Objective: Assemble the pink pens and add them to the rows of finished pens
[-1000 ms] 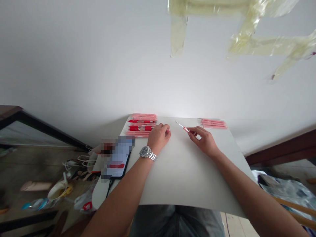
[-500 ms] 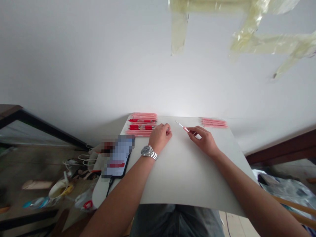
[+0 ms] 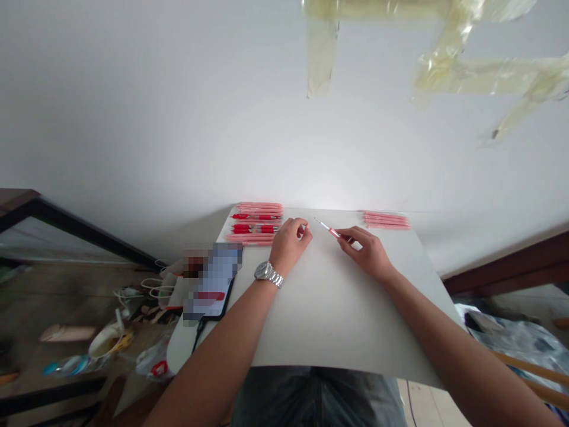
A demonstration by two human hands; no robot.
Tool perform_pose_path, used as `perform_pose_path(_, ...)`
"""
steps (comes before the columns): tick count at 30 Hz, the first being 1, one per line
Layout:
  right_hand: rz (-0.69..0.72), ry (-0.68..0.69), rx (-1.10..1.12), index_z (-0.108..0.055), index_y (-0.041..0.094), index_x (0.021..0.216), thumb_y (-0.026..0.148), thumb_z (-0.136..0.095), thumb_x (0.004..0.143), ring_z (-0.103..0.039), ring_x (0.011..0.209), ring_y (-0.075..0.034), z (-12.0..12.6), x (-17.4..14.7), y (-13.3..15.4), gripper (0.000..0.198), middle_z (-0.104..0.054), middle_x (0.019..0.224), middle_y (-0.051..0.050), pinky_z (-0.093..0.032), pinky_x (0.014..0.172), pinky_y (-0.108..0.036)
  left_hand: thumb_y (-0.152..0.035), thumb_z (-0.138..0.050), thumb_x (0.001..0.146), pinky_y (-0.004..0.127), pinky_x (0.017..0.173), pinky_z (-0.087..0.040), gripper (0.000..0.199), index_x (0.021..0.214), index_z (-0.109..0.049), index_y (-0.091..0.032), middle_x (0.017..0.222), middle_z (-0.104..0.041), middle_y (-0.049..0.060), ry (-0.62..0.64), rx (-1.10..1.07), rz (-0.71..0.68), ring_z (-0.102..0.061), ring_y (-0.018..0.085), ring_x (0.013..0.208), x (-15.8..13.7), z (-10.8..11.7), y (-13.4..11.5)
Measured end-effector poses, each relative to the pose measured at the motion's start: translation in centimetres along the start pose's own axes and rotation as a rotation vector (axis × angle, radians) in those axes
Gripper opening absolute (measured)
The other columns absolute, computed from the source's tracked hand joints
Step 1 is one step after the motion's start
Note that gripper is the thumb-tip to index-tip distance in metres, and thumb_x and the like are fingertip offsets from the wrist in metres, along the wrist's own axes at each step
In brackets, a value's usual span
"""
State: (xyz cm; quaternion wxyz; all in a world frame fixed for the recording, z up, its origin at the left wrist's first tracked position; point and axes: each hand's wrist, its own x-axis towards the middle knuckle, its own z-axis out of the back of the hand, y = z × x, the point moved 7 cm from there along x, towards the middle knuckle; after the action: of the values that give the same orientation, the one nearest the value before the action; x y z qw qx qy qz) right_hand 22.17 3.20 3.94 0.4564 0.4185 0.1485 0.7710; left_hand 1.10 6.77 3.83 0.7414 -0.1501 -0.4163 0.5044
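My right hand (image 3: 367, 252) is closed around a slim pen (image 3: 332, 232) with a white and pinkish-red barrel. Its thin, pale tip points up and to the left, toward my left hand (image 3: 288, 244). The fingers of that left hand are pinched on a small pinkish piece (image 3: 306, 226), mostly hidden, so its kind does not show. A short gap separates it from the pen tip. Beside the left hand lie red pens (image 3: 255, 229) among rows of pink sticks (image 3: 260, 206), which look like pens or wrapped barrels. A silver watch (image 3: 267, 271) is on the left wrist.
Another bundle of pink sticks (image 3: 386, 220) lies at the back right of the white table (image 3: 338, 320). A phone (image 3: 213, 284) with a cable is at the left edge. The wall (image 3: 178, 118) stands behind. A bucket (image 3: 104, 344) and loose bags are on the floor at left.
My left hand has turned and risen slightly, showing more of the pinched fingers and the small piece. The right hand and its pen have barely moved.
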Motion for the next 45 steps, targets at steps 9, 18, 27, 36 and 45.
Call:
perform_pose_path(9, -0.001, 0.01, 0.001, -0.074, 0.026, 0.119, 0.029, -0.06, 0.099, -0.067, 0.077, -0.017, 0.0, 0.0, 0.0, 0.024, -0.07, 0.091, -0.004, -0.056, 0.073, -0.032, -0.033, -0.059, 0.098, 0.028, 0.071, -0.05, 0.011, 0.099, -0.06, -0.022, 0.087, -0.066, 0.002, -0.016, -0.427, 0.094, -0.063, 0.014, 0.071, 0.3, -0.1, 0.2)
perform_pose_path(18, -0.01, 0.025, 0.008, -0.074, 0.024, 0.118, 0.028, -0.06, 0.099, -0.066, 0.077, -0.017, -0.1, -0.1, -0.1, 0.024, -0.07, 0.092, -0.005, -0.055, 0.074, -0.031, -0.045, -0.07, 0.091, 0.036, 0.087, -0.06, 0.028, 0.101, -0.057, -0.022, 0.084, -0.069, 0.001, -0.149, -0.869, 0.261, -0.071, 0.015, 0.081, 0.4, 0.2, 1.4)
perform_pose_path(27, 0.006, 0.033, -0.003, -0.075, 0.026, 0.119, 0.026, -0.06, 0.098, -0.065, 0.076, -0.017, -0.3, -0.1, -0.2, 0.025, -0.071, 0.093, -0.005, -0.053, 0.073, -0.032, -0.041, -0.077, 0.086, 0.043, 0.098, -0.057, 0.033, 0.101, -0.055, -0.021, 0.086, -0.07, 0.001, -0.225, -1.167, 0.383, -0.073, 0.016, 0.087, 0.6, -0.3, 2.6)
perform_pose_path(36, 0.006, 0.051, 0.007, -0.075, 0.025, 0.118, 0.027, -0.06, 0.098, -0.064, 0.075, -0.017, -0.4, -0.1, -0.2, 0.024, -0.071, 0.093, -0.005, -0.052, 0.071, -0.031, -0.043, -0.078, 0.085, 0.045, 0.103, -0.056, 0.033, 0.1, -0.056, -0.022, 0.088, -0.071, 0.001, -0.187, -1.21, 0.36, -0.074, 0.017, 0.088, 0.6, -0.3, 2.0)
perform_pose_path(45, 0.006, 0.064, 0.008, -0.074, 0.024, 0.117, 0.027, -0.059, 0.099, -0.066, 0.078, -0.018, -0.6, -0.2, -0.2, 0.023, -0.07, 0.092, -0.005, -0.053, 0.074, -0.032, -0.044, -0.075, 0.089, 0.044, 0.1, -0.057, 0.03, 0.1, -0.059, -0.022, 0.093, -0.071, 0.003, -0.08, -1.153, 0.328, -0.074, 0.018, 0.091, 0.4, -0.6, 0.6)
